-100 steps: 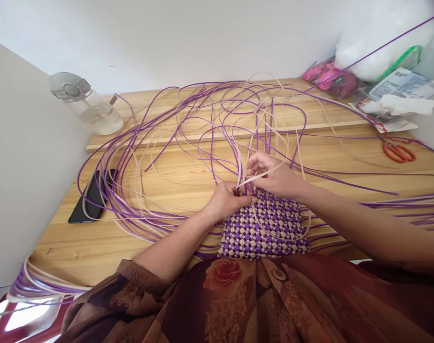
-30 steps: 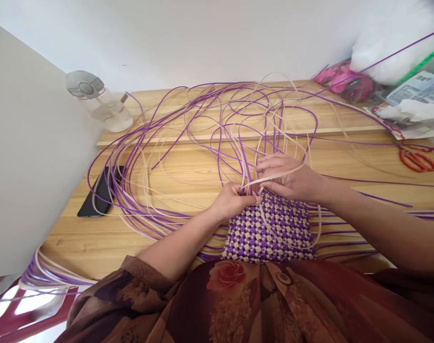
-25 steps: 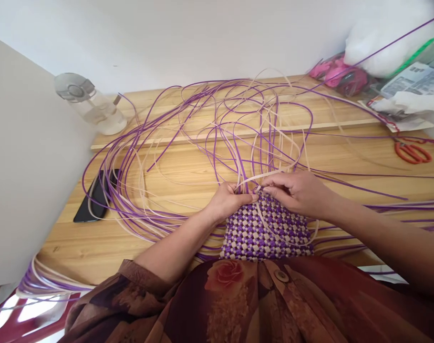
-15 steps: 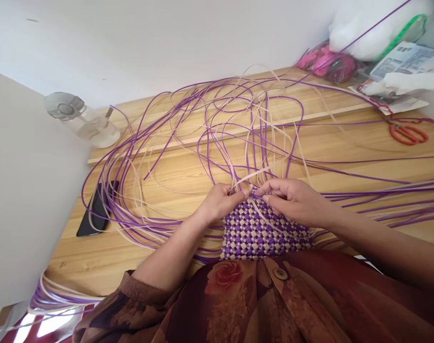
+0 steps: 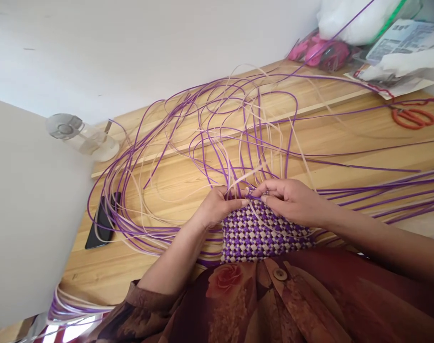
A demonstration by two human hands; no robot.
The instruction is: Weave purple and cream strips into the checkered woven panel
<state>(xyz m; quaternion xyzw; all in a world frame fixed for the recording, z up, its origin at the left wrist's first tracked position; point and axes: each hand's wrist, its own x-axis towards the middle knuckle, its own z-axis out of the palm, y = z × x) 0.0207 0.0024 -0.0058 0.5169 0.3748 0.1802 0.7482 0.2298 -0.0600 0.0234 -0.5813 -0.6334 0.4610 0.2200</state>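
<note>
A woven mat point(image 5: 263, 233) of purple and cream strips lies against my shirt front, its checked weave facing up. At its far edge, my left hand point(image 5: 219, 207) is closed, thumb and fingers pinching cream strips there. Just to the right, the thumb and forefinger of my right hand point(image 5: 295, 202) pinch a purple strip close against the same edge. One cream strip point(image 5: 262, 216) curves loosely across the top of the weave. Long purple and cream strips fan out from the mat's far edge and both sides. The fingertips hide part of the edge.
Loops of loose strips point(image 5: 174, 112) spread over the wooden table point(image 5: 174, 166). Beneath some at left lies a black phone point(image 5: 104, 221). A clear container with a grey top point(image 5: 65, 126) stands back left. Orange-handled scissors point(image 5: 413, 117) and plastic bags point(image 5: 342, 21) are at right.
My view has tilted slightly, shifting the table and background. My left thumb has drawn slightly away from my right fingertips; both hands stay at the mat's far edge.
</note>
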